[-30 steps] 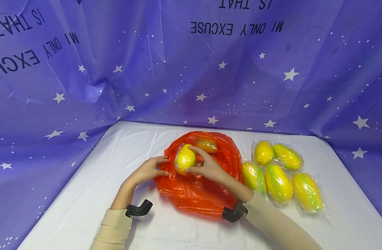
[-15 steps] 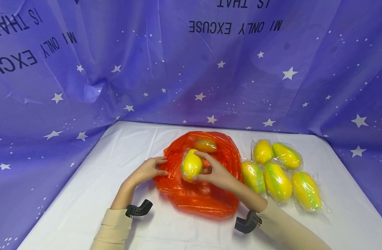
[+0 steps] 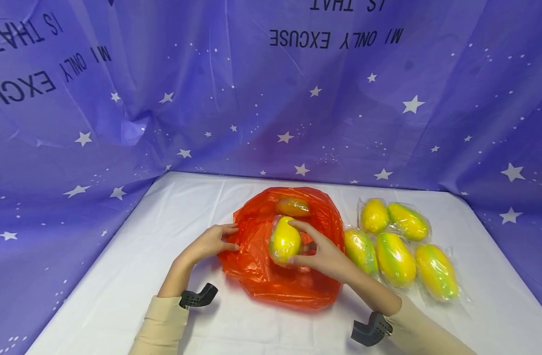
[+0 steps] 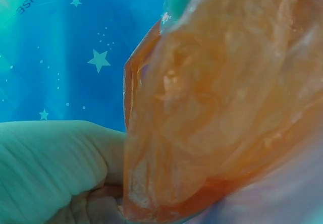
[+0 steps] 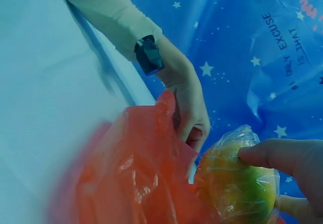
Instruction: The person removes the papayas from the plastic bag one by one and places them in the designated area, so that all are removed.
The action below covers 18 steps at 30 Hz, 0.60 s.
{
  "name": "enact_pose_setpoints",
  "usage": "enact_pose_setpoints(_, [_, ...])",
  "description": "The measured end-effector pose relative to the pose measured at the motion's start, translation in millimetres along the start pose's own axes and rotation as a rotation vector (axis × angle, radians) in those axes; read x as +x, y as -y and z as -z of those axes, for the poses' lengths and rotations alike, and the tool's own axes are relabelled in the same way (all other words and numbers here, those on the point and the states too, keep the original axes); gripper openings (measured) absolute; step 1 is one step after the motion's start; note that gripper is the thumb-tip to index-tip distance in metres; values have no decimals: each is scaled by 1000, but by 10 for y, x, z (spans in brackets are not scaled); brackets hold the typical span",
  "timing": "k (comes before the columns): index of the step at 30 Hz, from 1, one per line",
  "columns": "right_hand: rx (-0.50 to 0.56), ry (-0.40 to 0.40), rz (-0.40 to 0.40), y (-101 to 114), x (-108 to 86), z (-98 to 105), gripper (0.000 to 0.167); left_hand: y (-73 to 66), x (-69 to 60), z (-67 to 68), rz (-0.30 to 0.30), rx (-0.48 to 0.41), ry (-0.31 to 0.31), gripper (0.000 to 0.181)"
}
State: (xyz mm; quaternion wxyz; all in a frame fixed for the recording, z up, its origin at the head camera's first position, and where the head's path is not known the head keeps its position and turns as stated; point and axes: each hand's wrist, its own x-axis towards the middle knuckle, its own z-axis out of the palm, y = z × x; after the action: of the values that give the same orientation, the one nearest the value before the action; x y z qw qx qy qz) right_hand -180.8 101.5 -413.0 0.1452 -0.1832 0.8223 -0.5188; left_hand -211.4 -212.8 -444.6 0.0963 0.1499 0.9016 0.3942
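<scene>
Pinching wrapped fruit (image 3: 286, 241) in right hand (image 3: 322, 254), red bag (image 3: 271, 285) in left hand (image 3: 210, 242); probably light, firm, slippery; grip round middle.

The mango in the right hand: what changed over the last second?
The right hand carried the wrapped mango rightward and slightly down in the head view, over the red plastic bag, without letting go. The left hand at the bag's edge, the mango inside and five mangoes beside it stayed put.
</scene>
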Motion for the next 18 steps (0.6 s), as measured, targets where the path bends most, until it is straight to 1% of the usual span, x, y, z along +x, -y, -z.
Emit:
enact_pose_setpoints(3, [3,-17,-16,-13,-76,61,78,-14,-3,2,3,7,3,53])
enact_pose_setpoints(6, [12,-27,-13,-31,-151,124,78,-25,-1,-8,8,13,6,53])
enact_pose_setpoints(12, [34,-34,-25,18,-271,240,78,-33,-21,-12,14,22,3,53])
enact_pose_setpoints(16, [18,-48,-5,22,-339,308,77,-37,-32,-7,13,12,-3,54])
enact_pose_setpoints(18, [14,-54,7,14,-374,344,78,-42,-32,-9,23,5,-3,53])
